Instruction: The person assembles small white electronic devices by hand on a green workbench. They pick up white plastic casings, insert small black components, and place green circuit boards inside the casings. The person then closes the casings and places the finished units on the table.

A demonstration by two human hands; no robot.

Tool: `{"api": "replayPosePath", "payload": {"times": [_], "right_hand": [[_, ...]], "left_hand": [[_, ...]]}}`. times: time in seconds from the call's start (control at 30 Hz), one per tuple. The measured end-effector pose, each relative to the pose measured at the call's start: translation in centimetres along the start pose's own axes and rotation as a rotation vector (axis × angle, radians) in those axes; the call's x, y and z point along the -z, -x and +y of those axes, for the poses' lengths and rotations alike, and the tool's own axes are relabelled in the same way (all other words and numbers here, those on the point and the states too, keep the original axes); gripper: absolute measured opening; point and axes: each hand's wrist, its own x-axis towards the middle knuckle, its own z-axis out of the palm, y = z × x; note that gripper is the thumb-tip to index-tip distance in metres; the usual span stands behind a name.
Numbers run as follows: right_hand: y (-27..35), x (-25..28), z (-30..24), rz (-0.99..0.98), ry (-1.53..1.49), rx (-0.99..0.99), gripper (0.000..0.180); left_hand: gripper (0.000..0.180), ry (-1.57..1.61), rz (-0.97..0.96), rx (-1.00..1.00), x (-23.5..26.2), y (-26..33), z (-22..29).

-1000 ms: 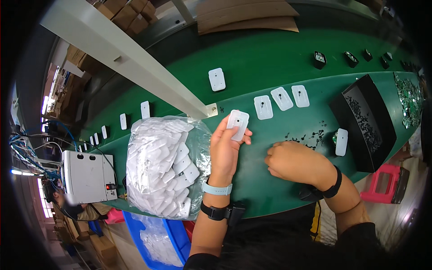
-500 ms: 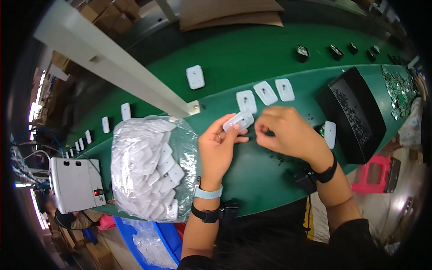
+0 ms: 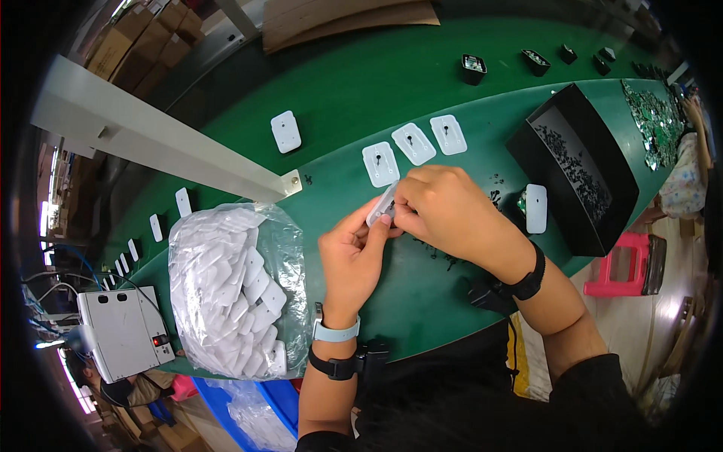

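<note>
**White plastic cover held on edge between both hands**

We are holding one small white plastic cover (image 3: 381,205) above the green tabletop (image 3: 339,98), tilted so that we are seeing mostly its thin edge. It is a flat, rounded rectangle. The fingers (image 3: 369,220) of our left hand (image 3: 354,256) are gripping its lower end, while our right hand (image 3: 444,207) is pinching it from the other side, hiding part of it.
</note>
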Motion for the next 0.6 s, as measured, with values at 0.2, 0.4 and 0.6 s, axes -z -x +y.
{"api": "replayPosePath", "payload": {"times": [0.2, 0.4, 0.6], "right_hand": [[0.0, 0.5, -0.3, -0.107, -0.103, -0.193, 0.016], [-0.8, 0.1, 0.6, 0.126, -0.386, -0.187, 0.022], [-1.3, 2.1, 0.4, -0.190, -0.734, -0.407, 0.021]], "left_hand": [[0.023, -0.305, 0.029, -0.186, -0.3, 0.1, -0.3], [0.025, -0.016, 0.041, -0.046, -0.1, 0.0, 0.8], [0.025, 0.169, -0.032, 0.127, 0.8, -0.1, 1.3]]}}
